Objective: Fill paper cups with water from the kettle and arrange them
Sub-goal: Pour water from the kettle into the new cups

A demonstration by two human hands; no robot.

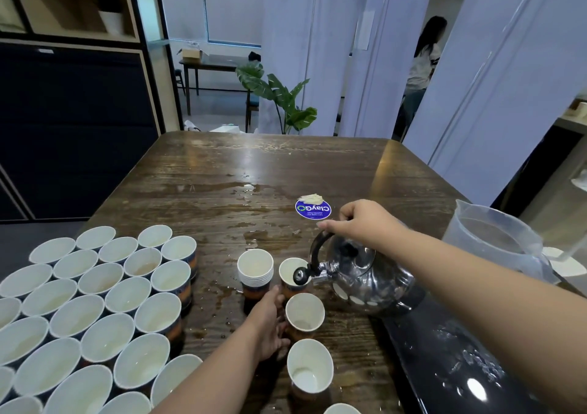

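Hands: right point(359, 220) gripping tilted kettle point(365, 274) (handle), left point(270, 328) cupping paper cup point(304, 313).

Kettle point(365, 274) shiny silver, black handle; cups point(95, 302) white inside; table point(222, 172) dark brown woodgrain; sticker point(313, 208) blue.

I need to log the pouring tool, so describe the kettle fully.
The kettle is a rounded, shiny metal one with a black arched handle, a black lid knob and a short spout with a black cap. The right hand grips the handle and tips it to the left, spout over a paper cup. Its body hangs above the wet wooden table, with cup rims mirrored in its side.
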